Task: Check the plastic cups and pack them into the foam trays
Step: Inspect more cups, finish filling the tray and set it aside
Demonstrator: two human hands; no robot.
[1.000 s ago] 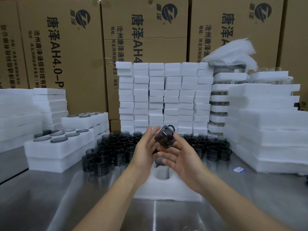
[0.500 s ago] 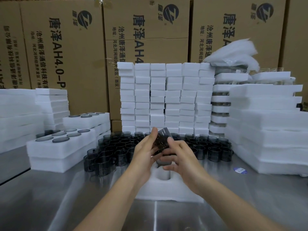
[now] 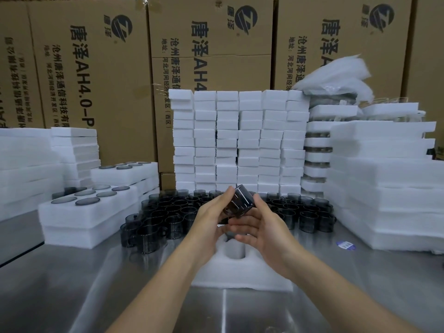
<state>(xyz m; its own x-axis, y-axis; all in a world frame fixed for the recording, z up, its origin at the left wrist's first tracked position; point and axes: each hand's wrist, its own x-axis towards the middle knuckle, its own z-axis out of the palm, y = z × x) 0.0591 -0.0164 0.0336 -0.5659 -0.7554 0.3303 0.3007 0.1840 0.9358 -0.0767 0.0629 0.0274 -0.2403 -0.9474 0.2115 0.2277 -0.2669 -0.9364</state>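
Above the front foam tray point(image 3: 240, 277), both hands are on one dark cup point(image 3: 241, 204): the left hand point(image 3: 211, 222) has fingers curled round its left side, the right hand point(image 3: 264, 229) pinches it from the right with fingers tucked beneath. Delta vs a second ago: the cup has been rolled between the fingers and sits a touch lower. The handle ring that showed at its top right is out of sight, and the right hand has gone from a flat palm-up cradle to closing in on it. Read: the check is mid-way, this cup isn't packed yet, and the drop toward the tray looks like it comes next. Tray status: one cavity point(image 3: 234, 252) is visible just under the hands and it's empty; the other pockets are hidden by the wrists, so can't tell. The feed stock of loose cups point(image 3: 168, 212) stands upright in a dense cluster on the steel table point(image 3: 72, 284) just behind the tray, running both sides of the hands. The filled trays point(image 3: 72, 219) at left are stacked two deep, top layer pockets all showing dark round cup faces flush with the foam. More foam, the tray stack point(image 3: 384, 188), sits at right, contents not visible from here.
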